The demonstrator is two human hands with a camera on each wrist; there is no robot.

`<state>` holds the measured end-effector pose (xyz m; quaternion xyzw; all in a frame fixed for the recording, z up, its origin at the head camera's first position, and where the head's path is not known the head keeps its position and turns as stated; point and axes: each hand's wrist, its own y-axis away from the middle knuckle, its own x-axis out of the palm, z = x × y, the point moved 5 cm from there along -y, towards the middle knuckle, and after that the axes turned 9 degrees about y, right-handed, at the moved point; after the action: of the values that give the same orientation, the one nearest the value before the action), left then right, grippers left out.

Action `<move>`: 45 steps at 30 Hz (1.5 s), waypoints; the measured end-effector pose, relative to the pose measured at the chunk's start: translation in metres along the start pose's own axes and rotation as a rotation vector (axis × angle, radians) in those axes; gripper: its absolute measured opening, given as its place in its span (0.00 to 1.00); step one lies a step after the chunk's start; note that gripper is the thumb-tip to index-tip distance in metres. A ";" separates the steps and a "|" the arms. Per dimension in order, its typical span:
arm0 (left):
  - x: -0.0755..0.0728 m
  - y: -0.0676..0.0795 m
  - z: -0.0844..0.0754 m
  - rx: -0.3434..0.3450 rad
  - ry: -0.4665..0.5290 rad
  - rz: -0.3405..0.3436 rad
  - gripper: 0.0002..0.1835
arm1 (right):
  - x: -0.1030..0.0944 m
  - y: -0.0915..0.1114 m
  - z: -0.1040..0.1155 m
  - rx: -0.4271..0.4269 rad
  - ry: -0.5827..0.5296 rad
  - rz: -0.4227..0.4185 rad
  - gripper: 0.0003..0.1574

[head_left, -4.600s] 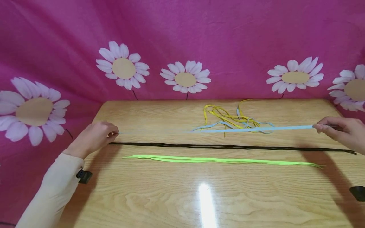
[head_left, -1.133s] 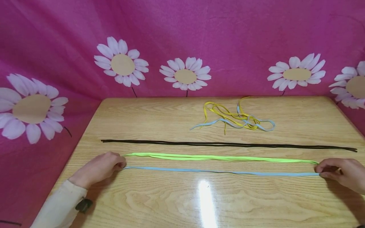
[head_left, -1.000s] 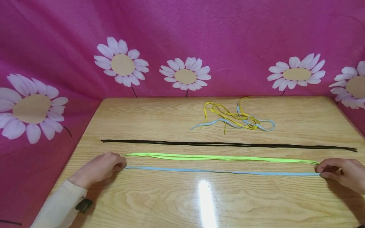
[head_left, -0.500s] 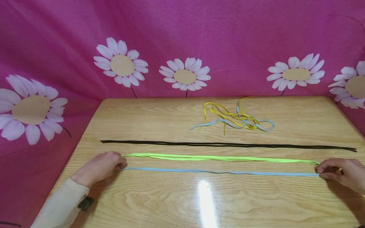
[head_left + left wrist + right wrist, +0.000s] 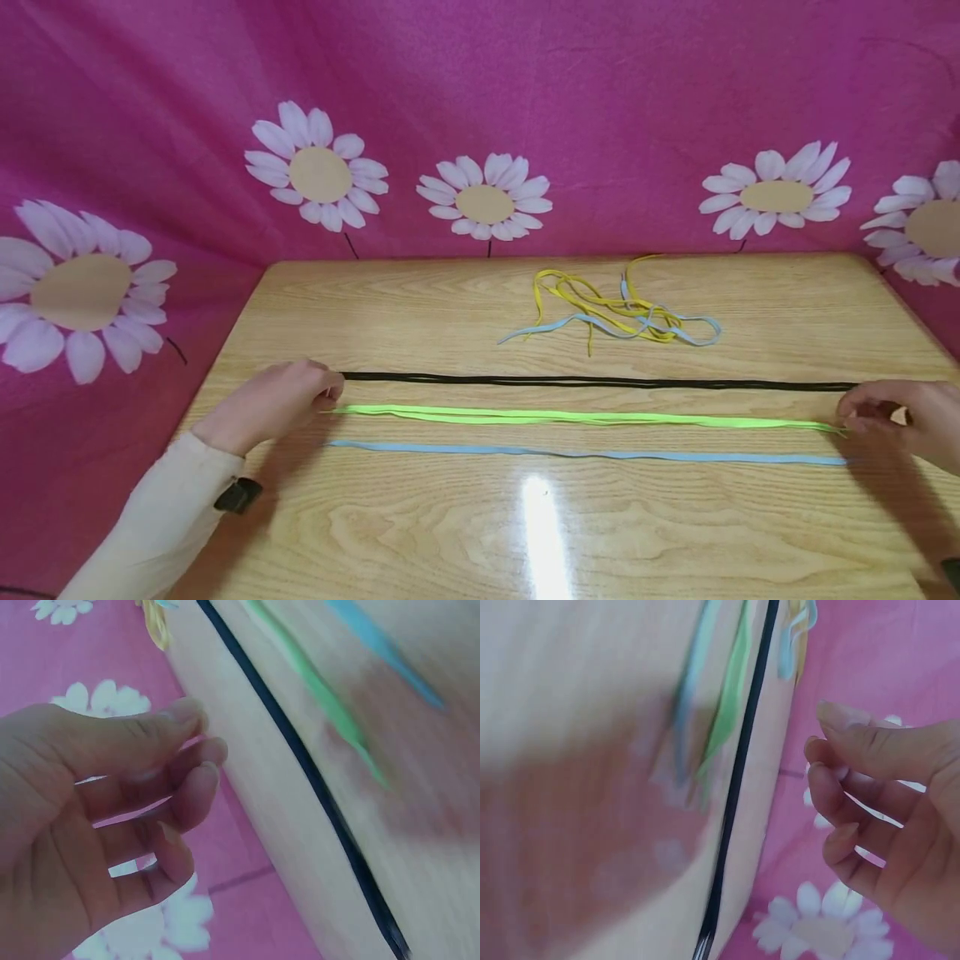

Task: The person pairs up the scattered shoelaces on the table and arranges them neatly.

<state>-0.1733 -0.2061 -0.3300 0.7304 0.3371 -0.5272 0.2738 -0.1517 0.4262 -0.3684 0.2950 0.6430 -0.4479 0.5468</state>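
A light blue shoelace (image 5: 450, 448) lies stretched straight across the table, nearest to the front. Behind it run a neon green pair of shoelaces (image 5: 675, 421) and, further back, a black pair (image 5: 450, 379), roughly parallel. My left hand (image 5: 262, 406) hovers over the left ends of the black and green laces, hiding part of them. Over their right ends is my right hand (image 5: 911, 421). In the left wrist view the left hand's fingers (image 5: 131, 742) curl loosely around nothing. The right wrist view likewise shows the right thumb and fingers (image 5: 900, 750) relaxed, holding nothing.
Toward the back of the wooden table (image 5: 375, 533) lies a loose tangle of a yellow shoelace (image 5: 551, 272) and another light blue lace (image 5: 558, 323). A pink cloth (image 5: 622, 100) printed with daisies hangs behind the table and along its left side.
Both hands brought the light blue lace forward from the back and laid it in front of the green pair. In the last half second they let go of its ends and moved up and back.
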 end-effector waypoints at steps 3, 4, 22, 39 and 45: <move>-0.003 -0.024 -0.008 0.038 0.015 -0.004 0.15 | -0.005 -0.026 0.011 0.009 0.037 0.065 0.22; -0.004 -0.032 -0.009 0.043 0.023 -0.004 0.13 | -0.006 -0.034 0.015 -0.010 0.033 0.074 0.21; 0.017 -0.147 -0.047 -0.042 0.048 -0.028 0.07 | 0.017 -0.153 0.063 -0.138 -0.134 0.054 0.12; 0.059 -0.209 -0.079 -0.093 -0.023 0.081 0.07 | 0.039 -0.187 0.092 -0.124 -0.073 0.149 0.15; 0.063 -0.214 -0.085 -0.088 -0.097 0.072 0.08 | 0.043 -0.184 0.092 -0.163 -0.049 0.103 0.12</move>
<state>-0.2769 0.0038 -0.3752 0.7030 0.3197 -0.5364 0.3404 -0.2810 0.2606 -0.3637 0.2712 0.6477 -0.3725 0.6068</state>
